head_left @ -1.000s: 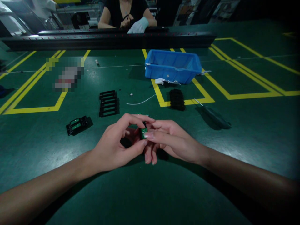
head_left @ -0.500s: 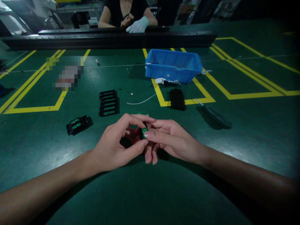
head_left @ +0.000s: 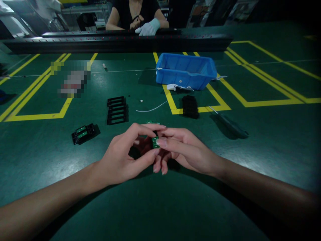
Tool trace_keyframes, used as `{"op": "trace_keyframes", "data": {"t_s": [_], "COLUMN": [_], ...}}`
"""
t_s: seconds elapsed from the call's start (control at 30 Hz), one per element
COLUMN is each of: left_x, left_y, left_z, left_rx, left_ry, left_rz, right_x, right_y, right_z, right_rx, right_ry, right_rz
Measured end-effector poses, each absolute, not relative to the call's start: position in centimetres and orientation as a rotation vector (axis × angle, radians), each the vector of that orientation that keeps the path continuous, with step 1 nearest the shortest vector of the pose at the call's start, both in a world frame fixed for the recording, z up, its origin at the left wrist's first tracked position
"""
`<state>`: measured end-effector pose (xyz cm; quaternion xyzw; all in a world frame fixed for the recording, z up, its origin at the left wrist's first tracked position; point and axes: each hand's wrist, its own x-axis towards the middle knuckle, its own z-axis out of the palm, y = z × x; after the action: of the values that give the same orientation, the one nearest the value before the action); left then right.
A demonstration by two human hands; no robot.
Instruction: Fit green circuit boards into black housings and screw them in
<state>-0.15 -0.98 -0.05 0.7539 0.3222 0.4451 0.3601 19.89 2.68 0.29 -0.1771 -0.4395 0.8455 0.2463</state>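
1. Nearest, the left hand curls in from its side, grasping a small green board between the tips of thumb and forefinger.
2. The right hand meets it, its thumb laid on the board's face, fingers bent behind and below. Both hands hold the one piece, above the green table. Dark patch at the board's upper edge; cannot tell whether part or shadow.
3. Step in hand, as judged: close two-handed fingering of the board, most likely pressing or seating. The next move seems to call for a steady left pinch and light, even pressure from the right thumb, kept square to the face.
4. Just beyond the fingers, green bits, mostly hidden; count unclear.
5. Left of the hands, well apart: a black holder with two green strips showing in it, lying aslant.
6. Farther right, a screwdriver, dark handle toward the near side, shaft pointing away and left.
7. Beyond: a slotted black rack left of centre; a black block right; a thin white strand between.
8. Farther, a blue bin on yellow lines, white scrap at its near foot.
9. Far edge: long black rail; behind it a co-worker, one hand in a pale glove.
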Motion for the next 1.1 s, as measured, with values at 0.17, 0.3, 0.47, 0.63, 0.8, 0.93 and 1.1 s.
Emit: {"op": "trace_keyframes", "data": {"t_s": [0.17,0.3,0.47,0.63,0.8,0.93,1.1], "left_x": [-0.11,-0.16,-0.21,-0.16,-0.12,-0.11,-0.07], "left_y": [-1.02,-1.03,-1.04,-0.98,-0.85,-0.81,-0.77], "left_z": [-0.10,-0.18,-0.21,-0.12,-0.06,-0.09,-0.14], "left_rx": [1.943,1.945,1.946,1.944,1.945,1.942,1.905], "left_ry": [0.847,0.839,0.839,0.834,0.831,0.844,0.835], "left_rz": [1.155,1.161,1.158,1.146,1.141,1.126,1.119], "right_x": [19.85,19.88,19.92,19.87,19.87,19.88,19.88], "right_y": [2.65,2.65,2.65,2.63,2.64,2.66,2.70], "right_z": [0.29,0.23,0.15,0.20,0.27,0.31,0.32], "right_rx": [-0.478,-0.481,-0.472,-0.474,-0.482,-0.490,-0.502], "right_ry": [-1.191,-1.188,-1.171,-1.167,-1.193,-1.204,-1.212], "right_rz": [2.304,2.312,2.324,2.315,2.300,2.297,2.294]}}
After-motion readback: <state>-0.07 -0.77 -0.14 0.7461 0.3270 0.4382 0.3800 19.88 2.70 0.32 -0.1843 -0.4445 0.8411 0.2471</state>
